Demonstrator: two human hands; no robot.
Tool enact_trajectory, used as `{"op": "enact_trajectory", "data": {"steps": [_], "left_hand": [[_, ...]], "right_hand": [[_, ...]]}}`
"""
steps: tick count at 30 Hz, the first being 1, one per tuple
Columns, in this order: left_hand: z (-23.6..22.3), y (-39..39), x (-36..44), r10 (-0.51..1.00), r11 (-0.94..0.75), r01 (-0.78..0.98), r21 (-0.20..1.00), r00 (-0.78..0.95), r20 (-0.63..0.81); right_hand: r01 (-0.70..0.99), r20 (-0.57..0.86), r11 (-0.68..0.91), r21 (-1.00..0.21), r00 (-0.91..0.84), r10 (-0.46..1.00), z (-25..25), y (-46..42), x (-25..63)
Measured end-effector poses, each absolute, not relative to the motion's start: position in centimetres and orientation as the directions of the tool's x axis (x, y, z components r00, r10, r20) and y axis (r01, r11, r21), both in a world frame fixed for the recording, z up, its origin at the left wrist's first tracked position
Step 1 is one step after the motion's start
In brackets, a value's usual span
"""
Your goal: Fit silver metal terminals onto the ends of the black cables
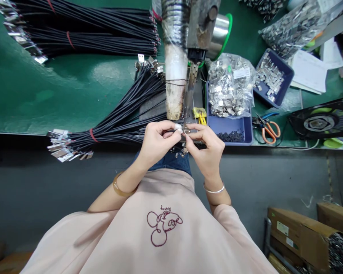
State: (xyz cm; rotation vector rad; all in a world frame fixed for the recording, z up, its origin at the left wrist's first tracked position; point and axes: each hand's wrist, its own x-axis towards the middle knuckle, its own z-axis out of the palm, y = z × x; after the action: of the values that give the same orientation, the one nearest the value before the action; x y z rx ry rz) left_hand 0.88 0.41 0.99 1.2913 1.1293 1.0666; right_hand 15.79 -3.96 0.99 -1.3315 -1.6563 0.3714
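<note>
Head view: the part (pixel 185 131) is at the fingertips, just past the near end of the duct (pixel 175 82) and a little to its right. The left hand (pixel 159 141) comes to it from the duct's left side, finger and thumb closed in a narrow pinch on the part, with a white covering on one fingertip. The right hand (pixel 206 143) comes from the duct's right side, thumb and forefinger also pinched on the part.

On the green surface (pixel 108 76), far left of the duct, lies a stack of black cables (pixel 94 28) tied with red bands. Nearer, also left of the duct, a bundle (pixel 114 121) with metal ends reaches over the front edge. Just right of the duct come a metal arm (pixel 191 87), a yellow clip (pixel 200 115) and a green-rimmed spool (pixel 220 34). Further right of it, a blue tray (pixel 248 129) bears a clear bag (pixel 230 85) of metal pieces and some small black bits (pixel 231 136); then come pliers (pixel 270 131) with orange handles, a smaller tray (pixel 282 93) of metal pieces, papers (pixel 310 70) and a black fan (pixel 321 121). On the floor, well to the duct's right, are cardboard boxes (pixel 300 232).

The part looks tiny and metallic; the fingers cover much of it, so its full shape is hidden.
</note>
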Motion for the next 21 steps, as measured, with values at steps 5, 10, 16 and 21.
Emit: {"op": "enact_trajectory", "data": {"steps": [5, 10, 16, 21], "left_hand": [[0.58, 0.35, 0.88, 0.971, 0.095, -0.005, 0.995, 0.221, -0.091], [0.29, 0.24, 0.99, 0.971, 0.091, -0.016, 0.996, 0.225, -0.085], [0.56, 0.28, 1.00, 0.976, 0.084, -0.008, 0.996, 0.203, -0.080], [1.16, 0.56, 1.02, 0.981, 0.081, -0.020, 0.996, 0.181, -0.077]], "right_hand": [[0.627, 0.478, 0.358, -0.692, 0.025, 0.878, 1.06, -4.46, 15.84], [0.613, 0.461, 0.349, -0.709, 0.029, 0.887, 0.80, -4.71, 15.88], [0.603, 0.437, 0.309, -0.736, 0.074, 0.897, 1.08, -4.31, 15.66], [0.603, 0.432, 0.309, -0.735, 0.065, 0.900, 1.69, -4.13, 15.61]]}}
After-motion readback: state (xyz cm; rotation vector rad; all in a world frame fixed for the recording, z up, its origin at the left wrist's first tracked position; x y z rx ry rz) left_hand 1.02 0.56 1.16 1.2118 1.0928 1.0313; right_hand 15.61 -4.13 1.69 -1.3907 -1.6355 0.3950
